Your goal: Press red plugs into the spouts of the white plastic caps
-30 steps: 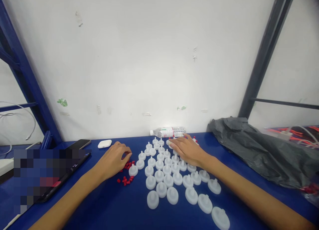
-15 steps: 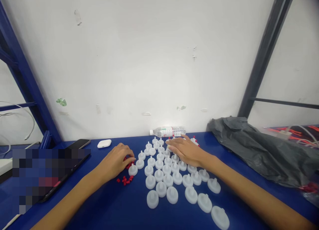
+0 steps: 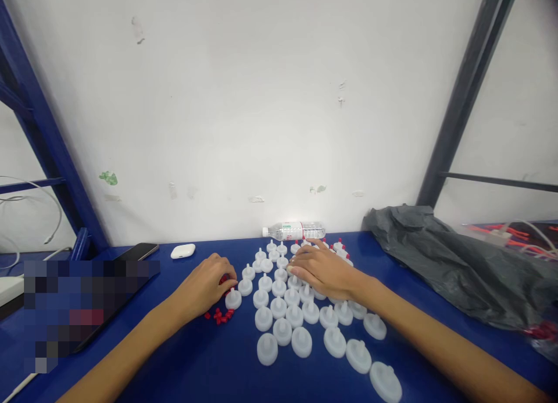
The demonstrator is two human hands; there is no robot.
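My left hand (image 3: 210, 284) rests on the table with curled fingers around small red caps; more red caps (image 3: 218, 316) lie just in front of it. One white spouted lid (image 3: 233, 299) stands right beside its thumb. My right hand (image 3: 325, 269) is over the far part of a group of white spouted lids (image 3: 294, 316), its fingers stretched out to the left and spread a little. It hides some of the lids beneath it. Behind that hand stand several lids with red tips (image 3: 339, 245).
A clear plastic bottle (image 3: 296, 230) lies against the wall. A white earbud case (image 3: 183, 251) and a phone (image 3: 142, 251) are at the left, near a blurred-out dark device. A dark grey plastic bag (image 3: 440, 263) covers the table's right side. Metal posts stand at both sides.
My right hand has come slightly nearer and to the left over the lids, uncovering more red-tipped ones behind. My left hand has hardly moved.
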